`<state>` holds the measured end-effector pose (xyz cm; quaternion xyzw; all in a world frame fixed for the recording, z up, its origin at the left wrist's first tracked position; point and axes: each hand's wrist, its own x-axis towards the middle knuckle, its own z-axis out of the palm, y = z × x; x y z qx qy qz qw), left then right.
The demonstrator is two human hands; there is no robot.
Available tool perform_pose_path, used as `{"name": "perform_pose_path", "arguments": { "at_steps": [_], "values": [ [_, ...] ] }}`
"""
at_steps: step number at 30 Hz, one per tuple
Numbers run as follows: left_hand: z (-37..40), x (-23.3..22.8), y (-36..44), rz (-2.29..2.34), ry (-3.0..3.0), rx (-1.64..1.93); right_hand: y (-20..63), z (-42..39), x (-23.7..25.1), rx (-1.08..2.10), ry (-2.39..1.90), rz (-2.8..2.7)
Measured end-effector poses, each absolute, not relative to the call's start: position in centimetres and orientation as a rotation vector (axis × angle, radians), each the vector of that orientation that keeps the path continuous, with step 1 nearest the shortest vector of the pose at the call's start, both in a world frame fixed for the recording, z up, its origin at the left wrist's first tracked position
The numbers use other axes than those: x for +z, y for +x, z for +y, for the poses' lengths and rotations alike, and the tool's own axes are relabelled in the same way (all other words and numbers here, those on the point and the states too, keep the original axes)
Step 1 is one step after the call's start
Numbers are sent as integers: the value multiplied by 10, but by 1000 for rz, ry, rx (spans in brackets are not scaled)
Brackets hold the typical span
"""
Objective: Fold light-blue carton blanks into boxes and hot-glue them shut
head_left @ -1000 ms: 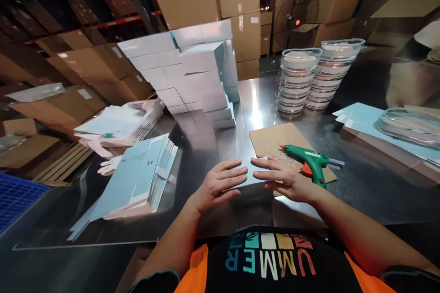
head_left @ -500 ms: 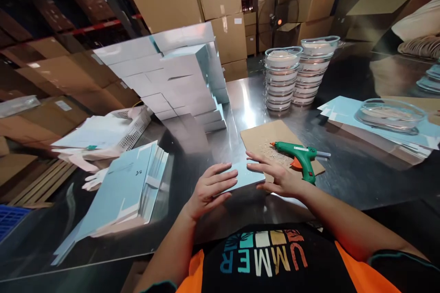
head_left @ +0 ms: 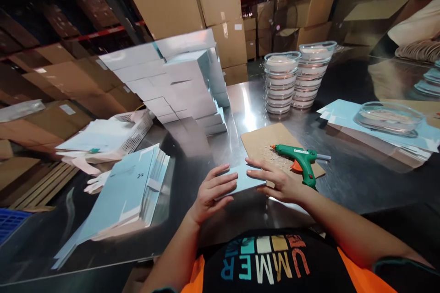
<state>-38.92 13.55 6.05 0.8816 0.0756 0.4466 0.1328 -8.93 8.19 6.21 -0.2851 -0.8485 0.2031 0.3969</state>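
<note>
A light blue flat cardboard box [head_left: 243,178] lies on the metal table in front of me. My left hand [head_left: 215,190] rests on its left end, fingers stretched and spread over the top, thumb by the near edge. On the right end lies my right hand [head_left: 271,179], its fingers also extended flat and apart, with the thumb near the front edge. Just beyond my right hand is a brown cardboard sheet [head_left: 263,139] with dried glue bits. A green hot glue gun [head_left: 297,154] with an orange trigger lies on it, a glue stick showing at its back.
White boxes [head_left: 182,87] are stacked behind my hands. Flat blue cartons [head_left: 118,192] lie at left, beside a white basket [head_left: 140,130]. Clear oval containers [head_left: 280,84] stand in two stacks. More blue cartons [head_left: 338,112] at right carry an oval container [head_left: 388,119].
My hands stay on the blue box in nearly the same pose, with the fingers shifting only slightly. The whole view has tilted a little, so things appear lower.
</note>
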Motion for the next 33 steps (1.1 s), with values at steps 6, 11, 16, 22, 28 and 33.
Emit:
{"name": "perform_pose_path", "arguments": {
  "at_steps": [6,11,16,22,28,33],
  "values": [
    [138,46,-390,235,2506,1237,-87,76,59,453,-789,-2128],
    [140,-1,-381,724,1734,1431,-87,84,51,375,-934,-1770],
    [136,-15,-370,808,1306,1088,-87,100,60,522,-1037,-1433],
    [200,99,-366,808,1187,1379,-84,111,46,688,-901,-1471],
    [316,288,-381,1089,1302,1672,-95,106,-21,701,-1103,-1681],
    [377,346,-374,1293,1245,1673,-102,104,-46,697,-1161,-1844]
  ]
}}
